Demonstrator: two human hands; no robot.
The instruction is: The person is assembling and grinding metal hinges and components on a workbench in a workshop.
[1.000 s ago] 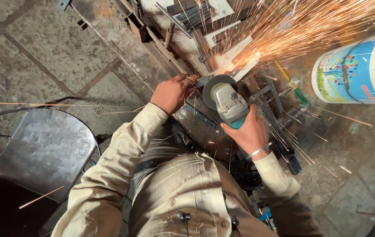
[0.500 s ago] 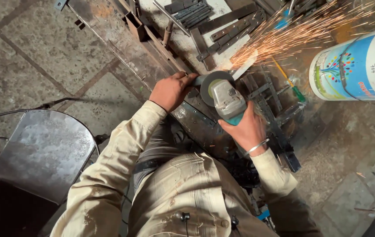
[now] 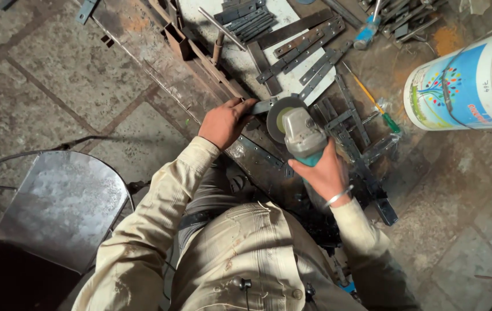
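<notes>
My right hand (image 3: 322, 173) grips a grey and teal angle grinder (image 3: 302, 136), its disc (image 3: 280, 117) just beside a small flat metal strip (image 3: 262, 106). My left hand (image 3: 225, 122) pinches that strip and presses it against a long dark steel bar (image 3: 260, 158) lying across the floor. No sparks show. I wear a beige shirt and a metal bangle on the right wrist.
Many drilled flat metal strips (image 3: 315, 55) lie on a white sheet ahead. A white bucket (image 3: 470, 86) with a coloured label stands at the right. A screwdriver (image 3: 372, 98) lies near it. A metal chair seat (image 3: 61, 207) and a cable (image 3: 33, 152) are at the left.
The shower of sparks toward the upper right has stopped. The grinder disc has come off the strip slightly; both hands stay in nearly the same place.
</notes>
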